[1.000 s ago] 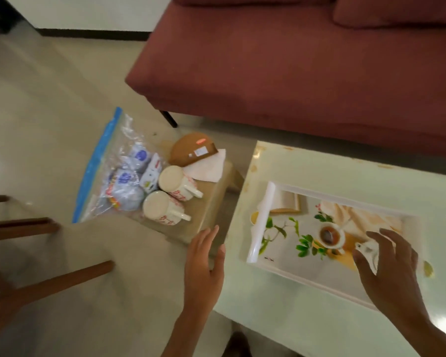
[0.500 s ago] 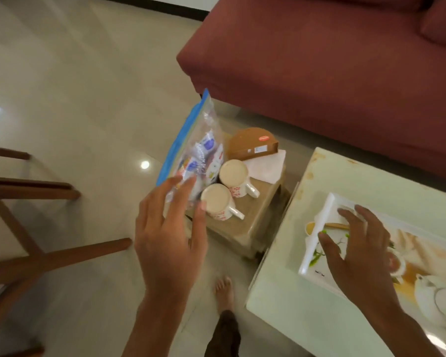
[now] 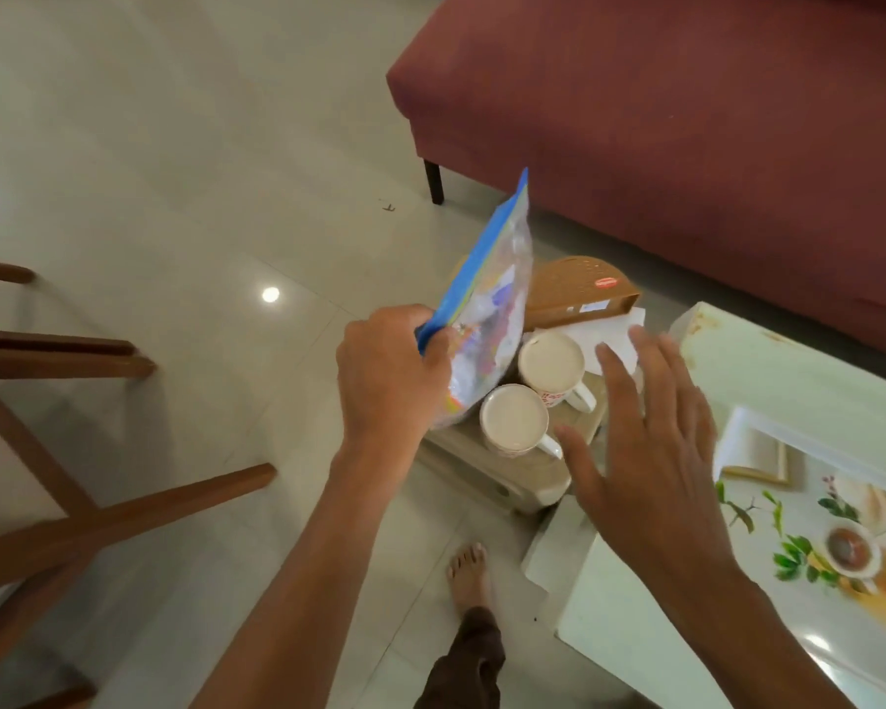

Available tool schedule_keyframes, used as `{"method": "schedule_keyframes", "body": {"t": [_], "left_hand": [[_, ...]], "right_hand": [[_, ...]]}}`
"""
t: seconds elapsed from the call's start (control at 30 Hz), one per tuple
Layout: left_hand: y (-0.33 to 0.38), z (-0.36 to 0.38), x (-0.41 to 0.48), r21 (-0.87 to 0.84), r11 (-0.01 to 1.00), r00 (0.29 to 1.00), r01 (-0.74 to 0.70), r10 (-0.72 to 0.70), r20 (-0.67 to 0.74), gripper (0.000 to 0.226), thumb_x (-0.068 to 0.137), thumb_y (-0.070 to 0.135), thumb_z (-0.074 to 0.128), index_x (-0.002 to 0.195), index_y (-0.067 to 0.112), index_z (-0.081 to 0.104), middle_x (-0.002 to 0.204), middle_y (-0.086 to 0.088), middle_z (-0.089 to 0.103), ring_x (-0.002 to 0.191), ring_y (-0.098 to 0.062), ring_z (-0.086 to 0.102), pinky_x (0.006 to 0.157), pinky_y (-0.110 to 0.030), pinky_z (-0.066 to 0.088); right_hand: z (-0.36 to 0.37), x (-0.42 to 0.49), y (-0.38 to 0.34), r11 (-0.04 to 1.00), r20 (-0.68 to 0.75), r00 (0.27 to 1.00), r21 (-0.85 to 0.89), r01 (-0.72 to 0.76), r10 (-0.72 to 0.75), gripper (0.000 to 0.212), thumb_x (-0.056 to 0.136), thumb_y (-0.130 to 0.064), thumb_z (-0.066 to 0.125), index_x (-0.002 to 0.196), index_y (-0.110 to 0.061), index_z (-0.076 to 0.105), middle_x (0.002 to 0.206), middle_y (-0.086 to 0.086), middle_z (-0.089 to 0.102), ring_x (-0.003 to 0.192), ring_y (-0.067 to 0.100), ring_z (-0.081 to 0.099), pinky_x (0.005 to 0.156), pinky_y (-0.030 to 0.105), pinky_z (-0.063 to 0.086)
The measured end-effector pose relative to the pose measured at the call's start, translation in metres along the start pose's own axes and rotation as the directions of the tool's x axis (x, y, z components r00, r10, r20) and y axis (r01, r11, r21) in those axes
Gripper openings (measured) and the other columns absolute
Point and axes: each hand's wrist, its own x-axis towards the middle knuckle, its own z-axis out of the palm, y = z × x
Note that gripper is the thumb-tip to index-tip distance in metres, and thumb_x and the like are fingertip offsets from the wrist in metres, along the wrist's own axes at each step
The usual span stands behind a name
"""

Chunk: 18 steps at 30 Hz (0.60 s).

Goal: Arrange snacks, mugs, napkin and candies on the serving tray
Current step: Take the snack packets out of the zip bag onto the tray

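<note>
the left hand (image 3: 387, 378) is closed in a fist on the lower corner of a clear plastic bag (image 3: 487, 319) with a blue zip strip, holding it tilted up above the stool (image 3: 507, 468). the sweets or snacks inside are a colourful blur and cannot be told apart. the right hand (image 3: 655, 452) hovers with fingers spread and empty, just beside two pale mugs (image 3: 530, 396) on the stool, hiding part of the stool top. behind the mugs lie a white napkin (image 3: 609, 332), partly covered by the fingertips, and a brown packet (image 3: 576, 291) with a small red label, too small to read. the tray (image 3: 753, 427) with a printed tea picture sits on the pale table (image 3: 768, 360) at right, cut off by the frame edge. a bare foot (image 3: 466, 575) shows on the floor below.
</note>
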Motion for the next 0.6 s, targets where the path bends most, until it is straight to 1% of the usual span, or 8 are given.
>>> {"method": "schedule_keyframes", "body": {"t": [0.1,0.17,0.23,0.3,0.37,0.43,0.5,0.6], "left_hand": [[0.008,-0.023,0.010,-0.014,1.000,0.995,-0.022,0.021,-0.097,0.028,0.085,0.028,0.071,0.067,0.008,0.063,0.047,0.006,0.039,0.046,-0.021,0.042,0.048,-0.029,0.028],[0.015,-0.045,0.014,-0.047,0.997,0.985,-0.058,0.050,-0.164,0.025,0.084,0.031,0.072,0.071,0.009,0.069,0.048,0.006,0.048,0.048,-0.022,0.050,0.048,-0.030,0.037],[0.028,-0.069,0.012,-0.173,0.979,0.986,-0.105,0.079,-0.149,0.019,0.080,0.036,0.074,0.077,0.017,0.076,0.058,-0.003,0.065,0.057,-0.027,0.064,0.054,-0.038,0.050],[0.049,-0.088,0.001,-0.288,0.948,0.989,-0.138,0.118,-0.088,0.017,0.076,0.043,0.075,0.074,0.026,0.075,0.063,-0.005,0.072,0.057,-0.016,0.065,0.053,-0.038,0.051],[0.075,-0.095,-0.016,-0.362,0.920,0.988,-0.150,0.151,-0.025,0.014,0.074,0.042,0.081,0.080,0.029,0.078,0.062,0.000,0.073,0.054,-0.011,0.066,0.048,-0.032,0.052],[0.100,-0.092,-0.034,-0.440,0.885,0.984,-0.153,0.179,0.019,0.015,0.076,0.037,0.086,0.086,0.027,0.081,0.064,0.006,0.075,0.056,-0.014,0.072,0.047,-0.029,0.056],[0.122,-0.081,-0.052,-0.500,0.854,0.980,-0.141,0.193,0.053,0.018,0.075,0.035,0.087,0.089,0.024,0.082,0.067,0.010,0.076,0.057,-0.008,0.073,0.049,-0.022,0.055],[0.151,-0.049,-0.082,-0.572,0.818,0.969,-0.062,0.186,0.161,0.018,0.070,0.032,0.089,0.085,0.025,0.082,0.066,0.011,0.076,0.054,-0.004,0.070,0.050,-0.017,0.051]], "right_hand": [[-0.011,0.007,-0.018,0.999,0.011,0.999,-0.016,0.037,-0.036,0.070,0.090,-0.039,0.064,0.149,-0.012,0.037,0.162,0.016,0.022,0.152,0.032,0.012,0.113,0.062,0.026],[-0.020,0.009,-0.028,0.998,0.012,0.998,0.015,0.058,-0.059,0.069,0.091,-0.040,0.064,0.148,-0.013,0.038,0.162,0.014,0.022,0.152,0.031,0.011,0.113,0.061,0.026],[-0.031,0.006,-0.036,0.990,-0.009,0.997,0.119,0.073,-0.073,0.066,0.091,-0.038,0.065,0.147,-0.015,0.040,0.161,0.011,0.025,0.151,0.029,0.015,0.114,0.058,0.028],[-0.044,0.000,-0.042,0.954,-0.050,0.997,0.291,0.077,-0.065,0.061,0.093,-0.038,0.064,0.146,-0.018,0.042,0.158,0.005,0.029,0.149,0.023,0.020,0.116,0.050,0.029],[-0.061,-0.008,-0.046,0.884,-0.082,0.997,0.466,0.042,-0.005,0.057,0.094,-0.045,0.060,0.145,-0.024,0.044,0.154,-0.005,0.034,0.145,0.013,0.024,0.117,0.029,0.027],[-0.079,-0.020,-0.044,0.805,-0.111,0.991,0.593,0.004,0.077,0.054,0.093,-0.053,0.053,0.142,-0.032,0.044,0.146,-0.018,0.040,0.139,0.003,0.032,0.108,0.008,0.026],[-0.095,-0.032,-0.036,0.699,-0.112,0.983,0.714,-0.024,0.148,0.049,0.092,-0.058,0.050,0.137,-0.041,0.044,0.137,-0.031,0.044,0.133,-0.002,0.041,0.102,0.012,0.035],[-0.118,-0.053,-0.011,0.500,-0.052,0.965,0.862,-0.087,0.258,0.045,0.090,-0.061,0.050,0.132,-0.045,0.050,0.130,-0.030,0.055,0.125,-0.010,0.048,0.090,0.010,0.045]]}}
